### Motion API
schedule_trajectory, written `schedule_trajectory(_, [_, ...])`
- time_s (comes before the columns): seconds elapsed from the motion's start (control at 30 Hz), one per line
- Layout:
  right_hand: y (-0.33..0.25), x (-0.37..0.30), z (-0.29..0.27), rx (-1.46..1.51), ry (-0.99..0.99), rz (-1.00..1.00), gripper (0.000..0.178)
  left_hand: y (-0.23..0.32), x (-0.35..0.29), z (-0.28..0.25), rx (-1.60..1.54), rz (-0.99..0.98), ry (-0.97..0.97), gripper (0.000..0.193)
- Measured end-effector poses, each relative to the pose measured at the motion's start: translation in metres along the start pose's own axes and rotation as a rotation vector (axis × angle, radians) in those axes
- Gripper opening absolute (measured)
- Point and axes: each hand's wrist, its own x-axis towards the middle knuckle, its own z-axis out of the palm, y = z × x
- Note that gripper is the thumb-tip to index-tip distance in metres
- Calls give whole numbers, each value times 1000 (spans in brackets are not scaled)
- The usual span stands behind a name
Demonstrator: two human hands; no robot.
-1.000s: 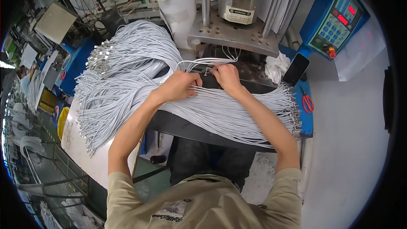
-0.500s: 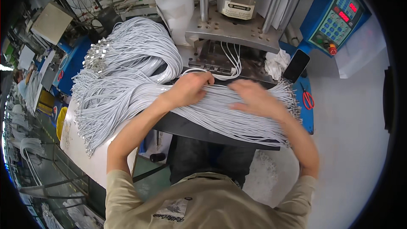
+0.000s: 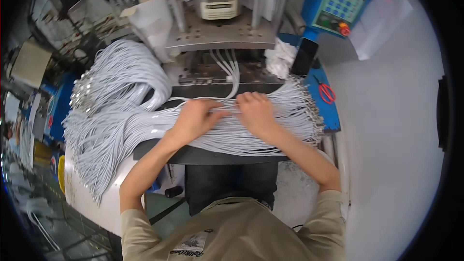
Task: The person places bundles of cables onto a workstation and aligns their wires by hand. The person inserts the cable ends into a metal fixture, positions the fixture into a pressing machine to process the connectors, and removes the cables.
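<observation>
Left hand: I see my left hand (image 3: 195,118) palm down on the bundle of pale grey cables (image 3: 251,130), fingers (image 3: 218,114) pinched together on a few strands at the bundle's far edge.
Right hand: my right hand (image 3: 256,111) lies just beside the left, touching the same strands, fingers curled down onto them; I cannot tell whether they fully close round a strand.
What has changed: half a second ago my right hand was spread out toward the right end of the bundle; now it has come back in and meets the left at the middle. I judge that I have finished smoothing the lay and am now singling out a few cables.
Cables: the bundle lies across the dark worktop (image 3: 212,155) from left to right, its metal-tipped ends (image 3: 309,111) fanned out at the right; a larger heap (image 3: 121,92) trails away to the far left.
Machine: a few cables (image 3: 231,67) run from my hands up into the press (image 3: 220,34) on the far side.
Around: red-handled scissors (image 3: 326,92) on the blue ledge to the right, a blue control box (image 3: 345,0) far right.
</observation>
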Motion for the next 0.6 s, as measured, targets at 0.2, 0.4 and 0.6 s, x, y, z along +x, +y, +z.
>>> schedule_trajectory(0.2, [-8,-2,-3,181,51,144,19,26,-7,-39,-229,-227,43,21])
schedule_trajectory(0.4, [-2,-3,-5,191,58,103,19,-36,-38,-102,-418,-377,182,17])
schedule_trajectory(0.6, [-15,3,1,154,-40,119,20,-92,-60,-128,-1201,-352,303,13])
